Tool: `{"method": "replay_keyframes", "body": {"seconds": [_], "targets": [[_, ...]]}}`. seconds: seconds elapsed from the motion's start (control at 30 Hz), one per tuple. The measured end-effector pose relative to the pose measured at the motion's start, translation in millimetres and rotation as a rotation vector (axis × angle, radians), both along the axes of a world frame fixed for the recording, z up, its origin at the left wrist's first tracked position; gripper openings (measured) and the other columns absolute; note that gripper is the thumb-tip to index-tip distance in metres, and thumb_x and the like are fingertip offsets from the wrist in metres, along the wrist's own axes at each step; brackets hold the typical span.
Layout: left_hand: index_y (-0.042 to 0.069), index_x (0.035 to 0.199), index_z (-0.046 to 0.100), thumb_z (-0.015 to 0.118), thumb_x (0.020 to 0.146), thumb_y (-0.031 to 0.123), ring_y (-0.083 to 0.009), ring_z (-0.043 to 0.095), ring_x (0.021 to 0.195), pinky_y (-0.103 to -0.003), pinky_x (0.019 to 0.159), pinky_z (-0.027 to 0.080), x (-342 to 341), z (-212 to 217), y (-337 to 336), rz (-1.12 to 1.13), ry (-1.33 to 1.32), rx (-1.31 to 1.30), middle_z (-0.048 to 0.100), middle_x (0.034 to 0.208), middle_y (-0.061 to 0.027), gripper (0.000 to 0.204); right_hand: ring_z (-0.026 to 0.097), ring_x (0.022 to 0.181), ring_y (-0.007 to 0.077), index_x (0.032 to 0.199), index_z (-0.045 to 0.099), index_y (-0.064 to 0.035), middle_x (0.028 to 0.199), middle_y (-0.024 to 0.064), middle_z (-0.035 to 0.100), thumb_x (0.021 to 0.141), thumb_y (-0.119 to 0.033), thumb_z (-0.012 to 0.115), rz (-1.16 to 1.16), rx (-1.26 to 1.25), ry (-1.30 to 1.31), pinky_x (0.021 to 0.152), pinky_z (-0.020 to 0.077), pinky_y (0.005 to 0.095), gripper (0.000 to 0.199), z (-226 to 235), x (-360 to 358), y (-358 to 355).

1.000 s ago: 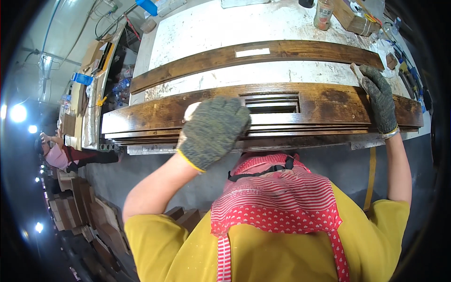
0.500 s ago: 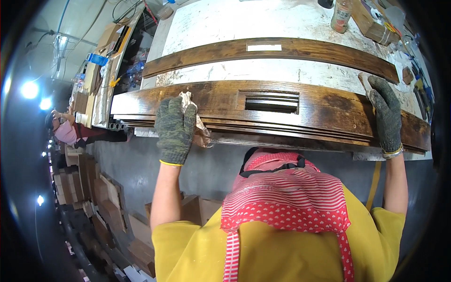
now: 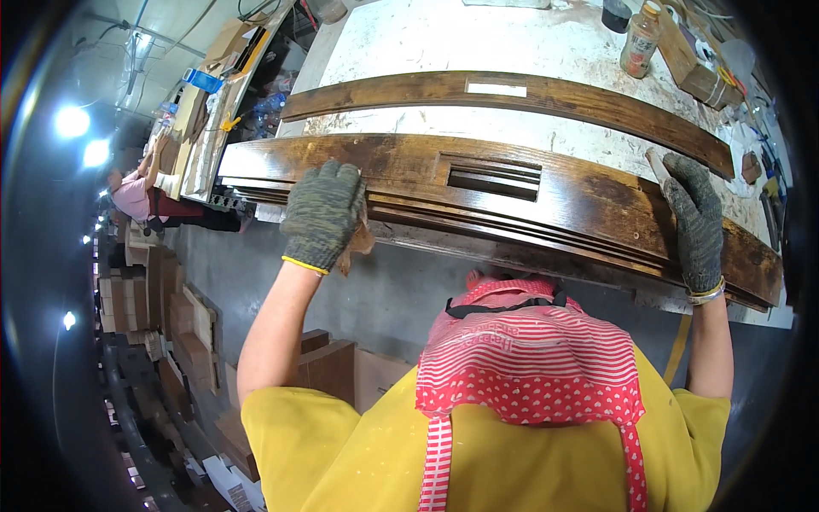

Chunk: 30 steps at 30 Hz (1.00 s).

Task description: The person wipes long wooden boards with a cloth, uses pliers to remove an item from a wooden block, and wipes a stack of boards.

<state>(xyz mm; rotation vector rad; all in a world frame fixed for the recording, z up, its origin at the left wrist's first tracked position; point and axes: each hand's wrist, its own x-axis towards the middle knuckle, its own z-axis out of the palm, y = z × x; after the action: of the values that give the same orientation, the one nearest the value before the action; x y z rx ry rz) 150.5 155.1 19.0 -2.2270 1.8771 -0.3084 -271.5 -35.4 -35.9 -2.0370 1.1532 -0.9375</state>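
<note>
A stack of dark brown stained wooden boards [image 3: 589,189], the top one with a rectangular cutout, lies along the near edge of the white worktable [image 3: 401,51]. My left hand [image 3: 322,213], in a grey-green knit glove, is closed on a crumpled brown rag [image 3: 357,247] at the stack's front edge, left of the cutout. The glove hides most of the rag. Toward the right end, my right hand [image 3: 695,222], gloved alike, is wrapped over the boards. A pale tan piece by its thumb cannot be made out. Behind lies a single stained board [image 3: 589,107] with a smaller cutout.
A bottle [image 3: 640,41], a dark cup [image 3: 616,14] and a wooden box [image 3: 704,77] stand at the back right. Cardboard boxes [image 3: 328,367] sit on the floor at the lower left. Another person [image 3: 136,196] is at a bench on the far left.
My left hand has turned over the rag, so less of it shows above the boards. My right hand keeps its place on the stack. The other person's arms are now raised toward the bench.
</note>
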Motion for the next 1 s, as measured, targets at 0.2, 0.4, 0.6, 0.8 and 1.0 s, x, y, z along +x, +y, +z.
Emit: {"method": "replay_keyframes", "body": {"seconds": [0.2,0.4,0.6,0.8,1.0], "targets": [[0.010,0.108,0.061,0.063,0.084,0.023,-0.0332,0.059,0.094,-0.045,0.085,0.047,-71,-7,5,-0.303,0.213,-0.118,0.060,0.102,-0.0124,0.027,0.057,0.110,0.0236,0.114,0.065,-0.0017,0.114,0.0105,0.064,0.091,-0.015,0.062,0.044,0.005,0.001,0.097,0.0431,0.0338,0.027,13,8,7],[0.007,0.100,0.065,0.065,0.083,0.027,-0.0345,0.057,0.084,-0.046,0.074,0.045,-42,-41,32,-0.076,0.252,-0.464,0.059,0.091,-0.0137,0.026,0.059,0.106,0.0228,0.115,0.065,-0.0015,0.113,0.0102,0.064,0.090,-0.016,0.062,0.065,-0.027,-0.019,0.095,0.0445,0.0334,0.028,11,6,8],[0.004,0.102,0.067,0.069,0.081,0.021,-0.0332,0.060,0.086,-0.044,0.078,0.046,-87,-59,22,-0.137,0.229,-0.536,0.064,0.093,-0.0138,0.026,0.058,0.107,0.0217,0.115,0.065,-0.0018,0.113,0.0103,0.065,0.090,-0.016,0.063,0.065,-0.018,-0.027,0.096,0.0442,0.0324,0.029,14,10,9],[0.005,0.104,0.068,0.071,0.081,0.018,-0.0309,0.062,0.087,-0.045,0.080,0.047,-90,-47,26,-0.269,0.442,-0.489,0.065,0.094,-0.0125,0.027,0.059,0.106,0.0213,0.115,0.066,-0.0022,0.112,0.0100,0.065,0.089,-0.015,0.064,0.052,-0.028,-0.025,0.095,0.0446,0.0326,0.028,12,7,7],[0.009,0.110,0.068,0.065,0.087,0.013,-0.0259,0.062,0.089,-0.041,0.081,0.049,-39,-28,30,-0.079,0.540,-0.720,0.065,0.097,-0.0095,0.023,0.059,0.106,0.0216,0.114,0.066,-0.0017,0.112,0.0100,0.065,0.090,-0.014,0.063,0.036,0.043,-0.071,0.095,0.0445,0.0329,0.027,13,6,10]]}}
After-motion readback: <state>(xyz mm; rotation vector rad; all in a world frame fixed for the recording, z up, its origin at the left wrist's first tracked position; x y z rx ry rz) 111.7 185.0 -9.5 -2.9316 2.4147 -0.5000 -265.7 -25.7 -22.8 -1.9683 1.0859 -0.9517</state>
